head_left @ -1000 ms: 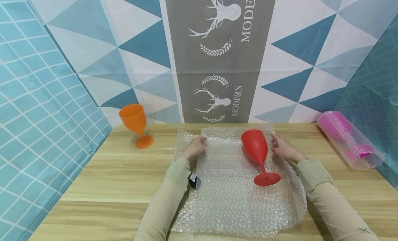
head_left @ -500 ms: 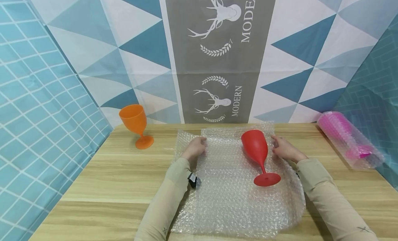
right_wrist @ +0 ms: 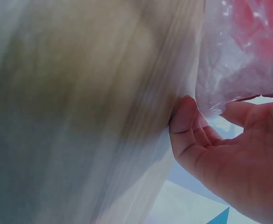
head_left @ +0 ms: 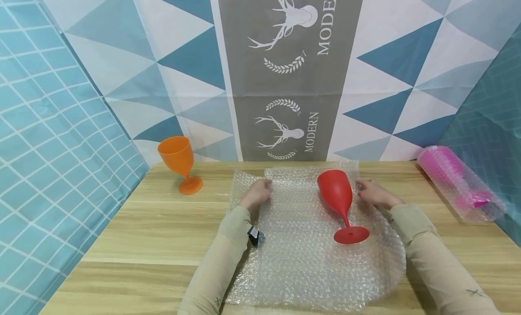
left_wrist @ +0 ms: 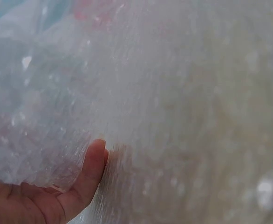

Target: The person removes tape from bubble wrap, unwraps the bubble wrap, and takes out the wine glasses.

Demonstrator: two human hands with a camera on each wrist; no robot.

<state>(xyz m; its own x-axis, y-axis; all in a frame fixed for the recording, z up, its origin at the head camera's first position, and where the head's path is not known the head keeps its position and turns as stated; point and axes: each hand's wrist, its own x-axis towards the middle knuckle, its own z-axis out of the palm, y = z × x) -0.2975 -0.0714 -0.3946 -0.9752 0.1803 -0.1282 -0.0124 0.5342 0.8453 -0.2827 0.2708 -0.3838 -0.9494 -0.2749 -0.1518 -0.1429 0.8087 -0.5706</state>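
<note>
A red plastic goblet (head_left: pixel 335 190) lies on its side on a clear sheet of bubble wrap (head_left: pixel 301 265), its foot toward me and its bowl toward the back wall. At the sheet's left part, my left hand (head_left: pixel 256 194) holds the wrap; in the left wrist view the thumb (left_wrist: pixel 92 170) presses along its edge. My right hand (head_left: pixel 377 195) grips the wrap's right edge, just beside the goblet's bowl. Its curled fingers (right_wrist: pixel 185 116) meet the sheet in the right wrist view, where a red shape shows blurred through the plastic.
An orange goblet (head_left: pixel 177 157) stands upright at the back left of the wooden table (head_left: pixel 154 242). At the back right lies a pink goblet (head_left: pixel 452 179) rolled in bubble wrap. A patterned cloth wall (head_left: pixel 285 84) rises behind the table.
Both hands keep nearly the same places. The wrap's right side bulges slightly farther right, and the right forearm has shifted a little that way. The goblets stay put.
</note>
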